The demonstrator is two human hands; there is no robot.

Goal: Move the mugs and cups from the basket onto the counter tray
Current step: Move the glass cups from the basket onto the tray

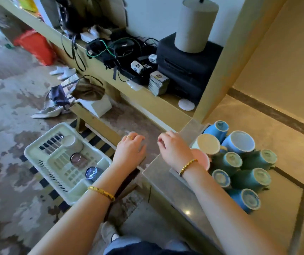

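A pale green plastic basket [42,159] sits low at the left. It holds a cream mug [72,143], a small brownish glass [76,158] and a blue glass cup [91,173]. On the counter at the right a clear tray [158,173] carries several blue and teal mugs [239,143] upside down, plus a cream cup [208,144] and a pink cup [201,159]. My left hand [131,148] hovers between basket and counter, fingers loosely curled, holding nothing. My right hand [173,148] hangs over the tray's left edge, beside the pink cup, fingers curled and empty.
A wooden shelf [110,74] runs across the back with tangled cables, a black case [188,70], a paper roll [195,24] and card stacks. Bags, cloths and a white box [97,105] lie on the mottled floor. A wooden post [226,70] stands beside the tray.
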